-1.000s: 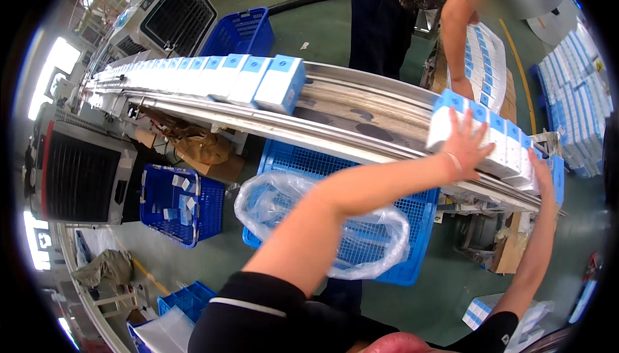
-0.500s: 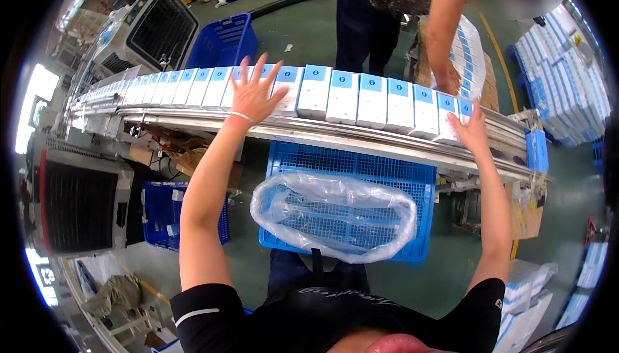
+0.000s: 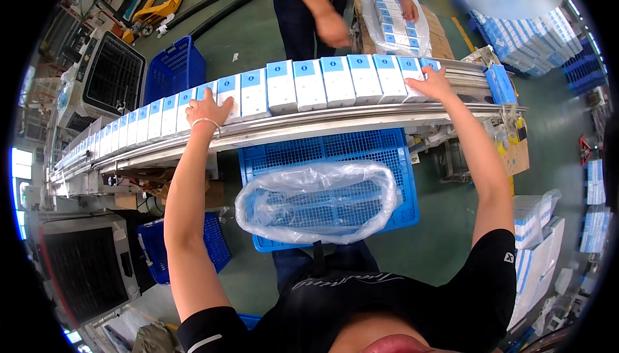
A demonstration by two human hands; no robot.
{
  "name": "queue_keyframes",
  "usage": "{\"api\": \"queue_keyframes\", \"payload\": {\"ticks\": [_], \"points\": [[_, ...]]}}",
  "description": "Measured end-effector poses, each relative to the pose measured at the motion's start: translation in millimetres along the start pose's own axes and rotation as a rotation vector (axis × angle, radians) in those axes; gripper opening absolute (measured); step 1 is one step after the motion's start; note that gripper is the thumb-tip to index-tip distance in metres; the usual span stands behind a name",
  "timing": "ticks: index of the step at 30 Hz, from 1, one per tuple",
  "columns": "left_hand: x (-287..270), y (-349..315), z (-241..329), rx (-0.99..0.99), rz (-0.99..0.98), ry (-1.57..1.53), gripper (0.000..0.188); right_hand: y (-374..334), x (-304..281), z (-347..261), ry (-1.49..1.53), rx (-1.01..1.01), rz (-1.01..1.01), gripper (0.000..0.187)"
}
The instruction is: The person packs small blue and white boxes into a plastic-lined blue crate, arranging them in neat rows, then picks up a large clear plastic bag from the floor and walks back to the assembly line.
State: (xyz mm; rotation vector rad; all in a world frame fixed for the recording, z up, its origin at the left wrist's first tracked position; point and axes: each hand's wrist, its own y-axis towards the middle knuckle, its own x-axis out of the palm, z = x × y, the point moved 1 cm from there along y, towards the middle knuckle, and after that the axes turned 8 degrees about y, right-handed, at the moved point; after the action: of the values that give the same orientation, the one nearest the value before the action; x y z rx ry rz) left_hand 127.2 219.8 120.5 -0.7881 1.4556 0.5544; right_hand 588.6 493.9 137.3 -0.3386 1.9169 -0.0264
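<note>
- White-and-blue boxes [image 3: 280, 88]: long row standing on the conveyor [image 3: 474, 85], from left edge of frame curving to upper right of centre. Each box's long axis runs roughly up-down in frame.
- Key relation: a stretch of boxes lies between the hands, right of the left fingers, left of the right fingers.
- Left hand [image 3: 209, 111], left of centre: fingers spread apart against boxes partway along the row; more boxes run on past it to the left.
- Right hand [image 3: 431, 84], upper right of centre: thumb and fingers apart at the row's right-end boxes; nearer hand to that end. Can't tell how hard either hand presses.
- Below the row, centre of frame: clear plastic bag [image 3: 382, 208], mouth wide, over a blue crate [image 3: 407, 159]. Bag's long axis runs left-right, roughly along the row.
- In the way: conveyor's front rail [image 3: 290, 126], between boxes and bag.
- Far side, top centre: co-worker's hand [image 3: 333, 29] near the conveyor; other hand [image 3: 409, 9] at bagged boxes [image 3: 393, 18].
- Blue baskets: one upper left [image 3: 177, 69], one lower left [image 3: 217, 240].
</note>
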Motion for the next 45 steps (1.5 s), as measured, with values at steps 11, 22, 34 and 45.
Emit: {"api": "queue_keyframes", "payload": {"ticks": [11,22,34,45], "points": [[15.8,18.2,47.7,-0.058,-0.19,0.007,0.099,12.5,-2.1,-9.2,-0.132,0.193,-0.075,0.1],[13.4,-12.1,92.3,0.062,0.16,-0.472,0.081,15.0,-22.9,49.9,0.216,-0.08,0.26,0.078],[4.4,-224.8,-71.9,0.083,0.18,-0.385,0.073,-274.9,27.8,48.4,0.239,-0.106,0.36,0.067],[379.2,-263.1,-6.7,0.134,-0.035,0.061,0.084,-269.5,346.7,224.9,-0.02,-0.136,0.067,0.074]]}}
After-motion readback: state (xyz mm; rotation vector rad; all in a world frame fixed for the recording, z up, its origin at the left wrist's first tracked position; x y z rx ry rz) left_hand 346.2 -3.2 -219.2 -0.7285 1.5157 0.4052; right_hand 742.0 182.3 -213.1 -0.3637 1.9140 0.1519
